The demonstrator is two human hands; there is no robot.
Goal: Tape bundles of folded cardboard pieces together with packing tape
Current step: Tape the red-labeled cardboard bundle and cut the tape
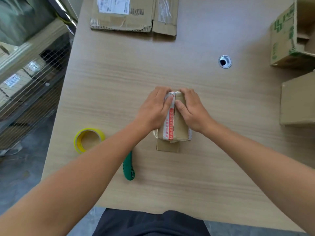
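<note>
While both hands clamp it from above, the cardboard bundle [179, 128] lies at the centre of the table [119, 74], long axis running near to far. Left hand [153, 109] and right hand [191, 109] each grip one side, fingers curled over the far end and thumbs pressing beside the red-printed tape strip [171, 123], judged to hold the folds flat. Yellow tape roll [78, 145] and green utility knife [129, 167] lie near left, within reach.
</note>
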